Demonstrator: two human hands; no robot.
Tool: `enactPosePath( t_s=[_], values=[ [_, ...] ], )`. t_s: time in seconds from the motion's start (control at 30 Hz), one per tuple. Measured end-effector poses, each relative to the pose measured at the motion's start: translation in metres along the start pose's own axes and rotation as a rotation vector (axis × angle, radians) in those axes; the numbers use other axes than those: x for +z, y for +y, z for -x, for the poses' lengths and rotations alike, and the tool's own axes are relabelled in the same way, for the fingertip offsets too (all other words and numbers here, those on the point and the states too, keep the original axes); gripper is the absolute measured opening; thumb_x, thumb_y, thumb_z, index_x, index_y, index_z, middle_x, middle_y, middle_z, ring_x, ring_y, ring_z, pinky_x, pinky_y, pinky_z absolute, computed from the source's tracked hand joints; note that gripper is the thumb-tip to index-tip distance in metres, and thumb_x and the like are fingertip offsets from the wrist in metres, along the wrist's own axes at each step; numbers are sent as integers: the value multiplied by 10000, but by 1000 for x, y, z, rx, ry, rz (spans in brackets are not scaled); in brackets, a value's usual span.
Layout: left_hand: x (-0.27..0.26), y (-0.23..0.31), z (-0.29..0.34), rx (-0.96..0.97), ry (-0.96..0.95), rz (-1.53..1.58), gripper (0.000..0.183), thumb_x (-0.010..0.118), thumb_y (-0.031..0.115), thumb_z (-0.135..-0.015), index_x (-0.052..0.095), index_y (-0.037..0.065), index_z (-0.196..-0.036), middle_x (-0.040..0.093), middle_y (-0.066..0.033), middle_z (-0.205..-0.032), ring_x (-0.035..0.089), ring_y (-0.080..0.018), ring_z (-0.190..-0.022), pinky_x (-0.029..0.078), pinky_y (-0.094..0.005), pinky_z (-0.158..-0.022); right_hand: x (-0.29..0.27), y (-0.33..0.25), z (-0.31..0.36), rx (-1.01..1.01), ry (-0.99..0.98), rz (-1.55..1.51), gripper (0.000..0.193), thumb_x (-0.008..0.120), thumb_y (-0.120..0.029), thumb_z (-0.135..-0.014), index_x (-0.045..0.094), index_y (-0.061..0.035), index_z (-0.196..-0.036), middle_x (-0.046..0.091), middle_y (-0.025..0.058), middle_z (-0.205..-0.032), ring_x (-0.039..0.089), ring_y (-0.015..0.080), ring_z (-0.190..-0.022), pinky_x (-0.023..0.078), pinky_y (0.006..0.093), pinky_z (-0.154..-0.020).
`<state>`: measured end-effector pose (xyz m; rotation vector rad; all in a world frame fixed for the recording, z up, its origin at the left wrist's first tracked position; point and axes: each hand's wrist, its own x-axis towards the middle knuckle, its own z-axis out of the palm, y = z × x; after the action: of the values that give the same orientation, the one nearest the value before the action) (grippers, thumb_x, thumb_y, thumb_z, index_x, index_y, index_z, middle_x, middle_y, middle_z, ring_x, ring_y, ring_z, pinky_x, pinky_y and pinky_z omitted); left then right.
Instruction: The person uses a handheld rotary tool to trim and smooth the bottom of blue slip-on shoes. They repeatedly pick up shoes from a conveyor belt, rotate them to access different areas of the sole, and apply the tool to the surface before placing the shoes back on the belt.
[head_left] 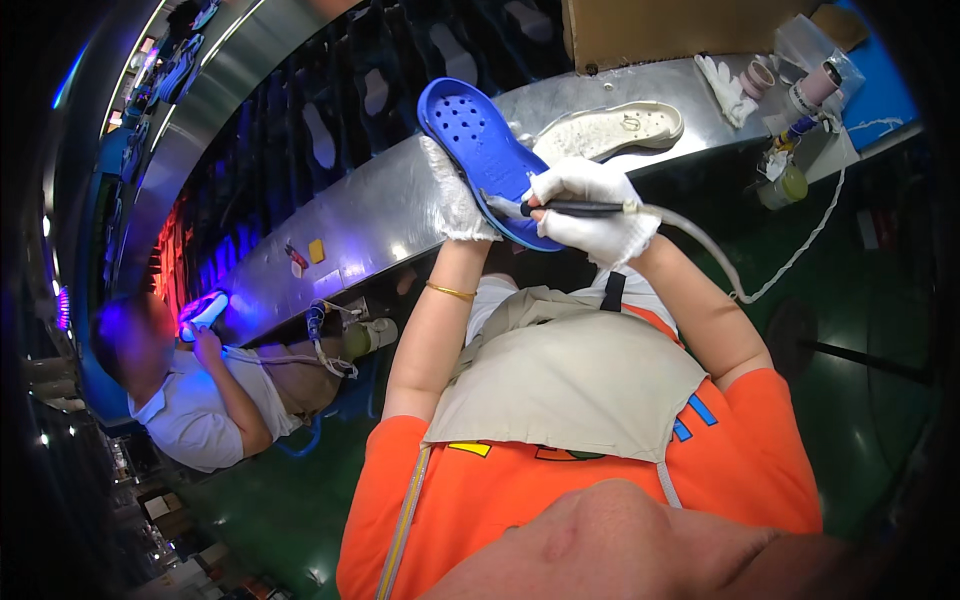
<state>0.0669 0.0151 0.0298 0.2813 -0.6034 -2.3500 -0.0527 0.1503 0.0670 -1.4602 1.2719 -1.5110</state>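
A blue shoe sole (490, 150), with a cluster of round holes near its far end, is held up tilted above the bench's near edge. My left hand (455, 195), in a white glove, grips it along its left edge, fingers partly hidden behind it. My right hand (595, 210), in a white glove with bare fingertips, is closed around the black handle of a brush (575, 209). The brush tip lies against the inside of the blue sole, and a pale hose (720, 255) runs from the handle's rear. Just beyond, a white sole (610, 132) rests on the bench.
The narrow steel bench (370, 210) borders a dark conveyor carrying several soles. A cardboard box (670, 35) stands behind. To the right are white gloves (727, 90), a pink spool (758, 76) and a yellow-green jar (785, 187). At left, a co-worker (210, 410) holds a light-coloured sole.
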Motion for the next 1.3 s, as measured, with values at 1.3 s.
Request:
enactPosePath(
  t_s=[1.3],
  values=[
    [12, 12, 7, 96, 133, -119, 879, 363, 777, -796, 462, 55, -1287, 559, -166, -1196, 576, -309, -1052, 498, -446, -906, -4, -10, -10, 193, 69, 51, 143, 652, -138, -776, 652, -39, -879, 651, 72, -887, 613, 119, -843, 481, 265, -797]
  ],
)
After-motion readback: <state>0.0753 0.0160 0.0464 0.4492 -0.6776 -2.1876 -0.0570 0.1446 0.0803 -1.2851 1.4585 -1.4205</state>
